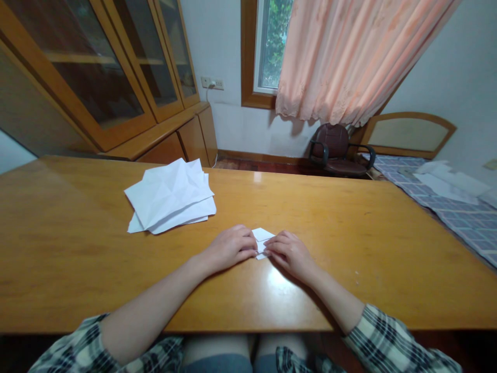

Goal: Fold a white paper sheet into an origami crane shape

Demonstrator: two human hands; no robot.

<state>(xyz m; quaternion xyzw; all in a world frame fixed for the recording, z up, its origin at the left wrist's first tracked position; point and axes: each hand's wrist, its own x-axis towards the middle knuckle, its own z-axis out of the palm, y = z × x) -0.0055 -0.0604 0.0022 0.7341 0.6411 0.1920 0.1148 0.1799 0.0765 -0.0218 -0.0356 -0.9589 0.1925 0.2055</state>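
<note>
A small folded piece of white paper (262, 237) lies on the wooden table (349, 228) in front of me. My left hand (232, 247) has its fingers curled and pressed on the paper's left side. My right hand (289, 253) pinches the paper's right side with bent fingers. Most of the paper is hidden under both hands; only a small corner shows between them.
A loose pile of creased white sheets (171, 197) lies on the table to the far left. Behind are a glass-fronted wooden cabinet (116, 77), a dark office chair (336, 150), a pink curtain (349, 57), and a bed with papers (446, 186) at right.
</note>
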